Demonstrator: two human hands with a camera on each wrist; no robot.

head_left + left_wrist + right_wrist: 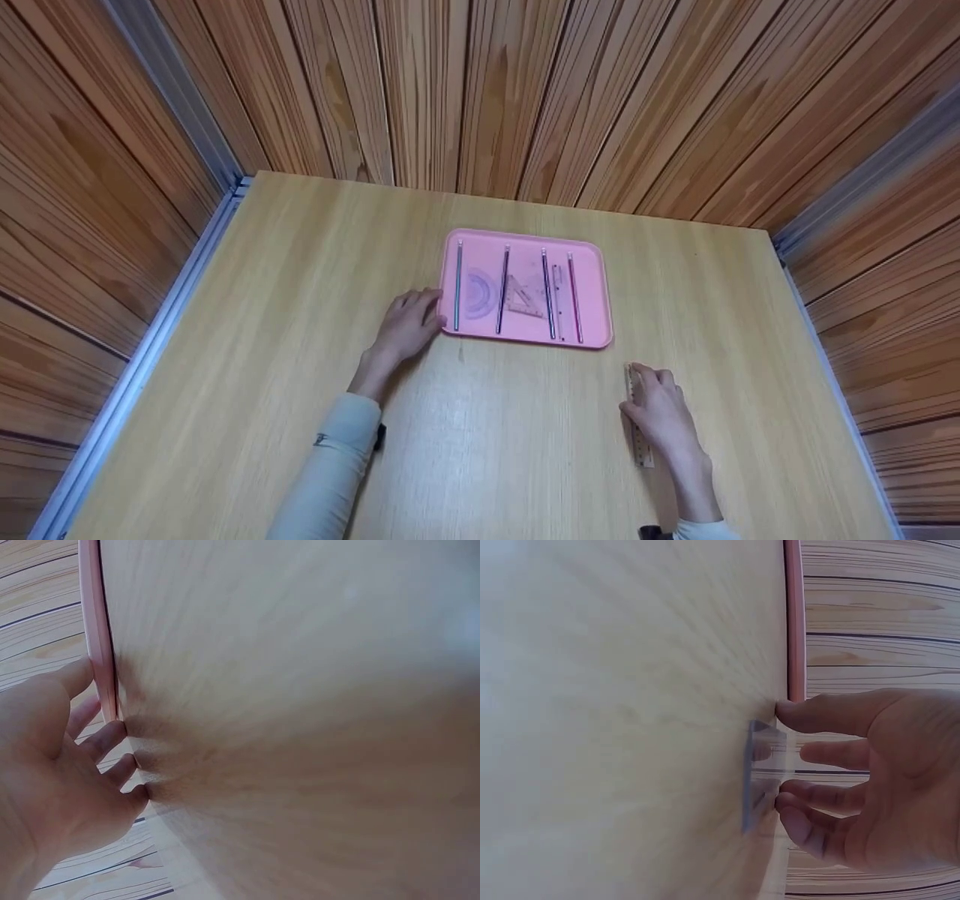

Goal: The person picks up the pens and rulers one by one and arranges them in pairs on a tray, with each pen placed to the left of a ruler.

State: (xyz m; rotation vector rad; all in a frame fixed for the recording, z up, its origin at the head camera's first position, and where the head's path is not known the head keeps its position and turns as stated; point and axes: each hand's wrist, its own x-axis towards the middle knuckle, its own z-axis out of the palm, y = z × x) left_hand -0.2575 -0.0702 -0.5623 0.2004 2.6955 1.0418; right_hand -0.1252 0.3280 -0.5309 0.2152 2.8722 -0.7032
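My right hand (664, 409) is low over the table at the right, its thumb and fingers on either side of a clear ruler (643, 448), gripping it across its width. In the right wrist view the ruler (761, 772) points out from between the thumb and fingers. At the left edge of a pink tray (525, 340), my left hand (409, 322) touches the rim with thumb and forefinger, while other fingertips rest on the table. Inside the tray lie several pencils, among them a green pencil (458, 285) and a red pencil (574, 298), with a protractor (480, 295), a set square (523, 300) and a slim clear ruler (559, 300).
The tray sits towards the back of a light wooden table (495, 450). Wood-panelled walls (495, 97) enclose the table at the back and both sides, with a metal rail (150, 360) along its left edge.
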